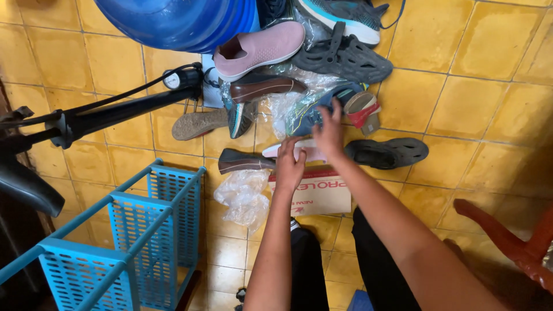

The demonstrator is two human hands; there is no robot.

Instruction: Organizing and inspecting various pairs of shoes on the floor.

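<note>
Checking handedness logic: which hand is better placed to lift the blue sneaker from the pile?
Probably right. The right hand already rests against the blue sneaker; the left hand sits lower, at the pale pink shoe above the cardboard box.

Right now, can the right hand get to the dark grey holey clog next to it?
Probably yes. The right hand rests on the blue sneaker, and the dark grey clog lies just beside it on open floor with nothing between.
</note>
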